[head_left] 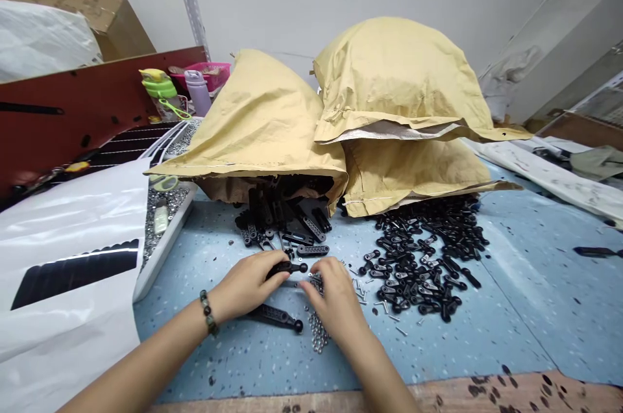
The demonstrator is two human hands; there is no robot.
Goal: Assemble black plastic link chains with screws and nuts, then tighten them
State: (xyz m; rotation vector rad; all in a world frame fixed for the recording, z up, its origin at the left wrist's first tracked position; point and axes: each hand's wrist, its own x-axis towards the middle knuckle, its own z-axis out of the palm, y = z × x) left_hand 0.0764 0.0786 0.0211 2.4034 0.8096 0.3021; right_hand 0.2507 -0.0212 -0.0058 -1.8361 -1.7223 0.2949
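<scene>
My left hand grips a black link between thumb and curled fingers, its ball end toward my right hand. The right fingertips are bunched over loose steel balls; whether they pinch one, I cannot tell. A second black link lies just below on the speckled blue mat. Status: a large heap of black parts lies right of centre, with more parts at the mouth of a kraft paper sack. A white tray of silver hardware sits at left.
</scene>
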